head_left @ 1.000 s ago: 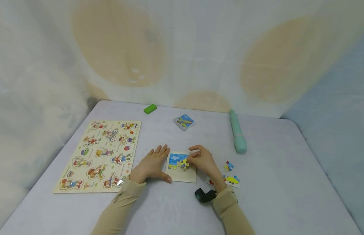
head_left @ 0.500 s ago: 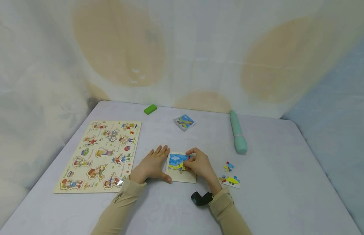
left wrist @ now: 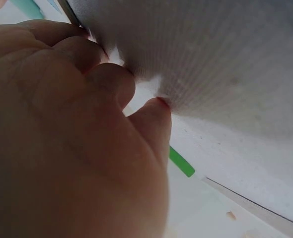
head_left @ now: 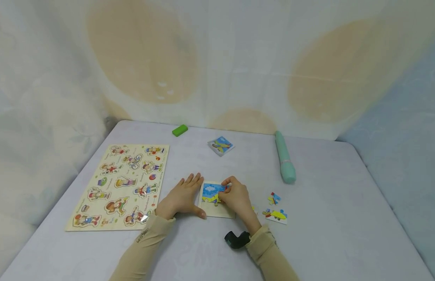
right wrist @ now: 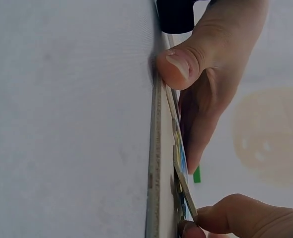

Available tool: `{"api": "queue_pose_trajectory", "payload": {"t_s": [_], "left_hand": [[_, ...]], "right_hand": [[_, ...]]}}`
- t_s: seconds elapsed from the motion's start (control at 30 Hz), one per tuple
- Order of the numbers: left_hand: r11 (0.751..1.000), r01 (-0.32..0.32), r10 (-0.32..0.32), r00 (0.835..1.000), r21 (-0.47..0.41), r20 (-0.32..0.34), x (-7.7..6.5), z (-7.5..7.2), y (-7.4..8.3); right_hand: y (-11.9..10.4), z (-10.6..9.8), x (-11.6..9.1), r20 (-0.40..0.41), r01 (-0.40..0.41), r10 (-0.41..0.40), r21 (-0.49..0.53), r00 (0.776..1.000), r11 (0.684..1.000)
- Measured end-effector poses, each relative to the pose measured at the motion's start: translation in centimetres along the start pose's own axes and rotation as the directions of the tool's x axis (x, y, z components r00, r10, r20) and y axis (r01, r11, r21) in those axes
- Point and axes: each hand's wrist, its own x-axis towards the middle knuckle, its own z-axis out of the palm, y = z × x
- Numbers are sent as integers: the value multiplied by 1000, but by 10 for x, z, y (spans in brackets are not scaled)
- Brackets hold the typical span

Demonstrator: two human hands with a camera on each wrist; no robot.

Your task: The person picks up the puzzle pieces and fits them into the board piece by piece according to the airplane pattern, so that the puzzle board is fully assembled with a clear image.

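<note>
A small wooden jigsaw board lies in front of me, its upper part filled with blue sky and yellow pieces. My left hand rests with fingers spread at the board's left side, the thumb by its lower left corner. At the board's right part, my right hand pinches a jigsaw piece between thumb and fingers. In the right wrist view that piece tilts up from the board; in the head view my fingers hide most of it. Loose jigsaw pieces lie right of my right wrist, one partly hidden.
A larger wooden puzzle board with sports figures lies at left. Toward the back are a green block and a square airplane picture. A mint-green club-shaped object lies at right.
My right hand has lowered the jigsaw piece onto the board's right part and shifted slightly left, with the wrist following. My left hand has stayed in place.
</note>
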Motion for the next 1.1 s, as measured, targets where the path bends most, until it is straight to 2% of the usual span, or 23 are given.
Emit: {"api": "queue_pose_trajectory", "payload": {"t_s": [0.2,0.43,0.53,0.6,0.7,0.8,0.87,0.97,1.1], "left_hand": [[1000,5,-5,1000,12,11,-1,0,1],[1000,5,-5,1000,0,0,0,1,0],[1000,1,-1,1000,-8,-2,1,3,0],[1000,0,0,1000,-12,-1,1,4,-1],[1000,3,-3,1000,-13,3,2,7,-1],[1000,-3,3,1000,-17,10,3,9,-2],[1000,-7,7,1000,-15,14,3,9,-2],[1000,-4,4,1000,-11,10,2,7,-2],[1000,0,0,1000,-6,8,2,5,-3]], "right_hand": [[0,5,-2,-4,12,-12,-60,1000,998],[0,1,-2,12,46,-45,-72,999,996],[5,-6,0,68,45,-44,-21,997,999],[10,-12,3,118,27,-34,62,992,998],[21,-24,7,214,-16,-27,196,976,980],[33,-41,8,263,-12,-53,239,963,971],[40,-57,6,254,16,-73,218,964,976],[48,-83,3,198,27,-68,203,978,979],[59,-114,0,152,-8,-21,183,988,983]]}}
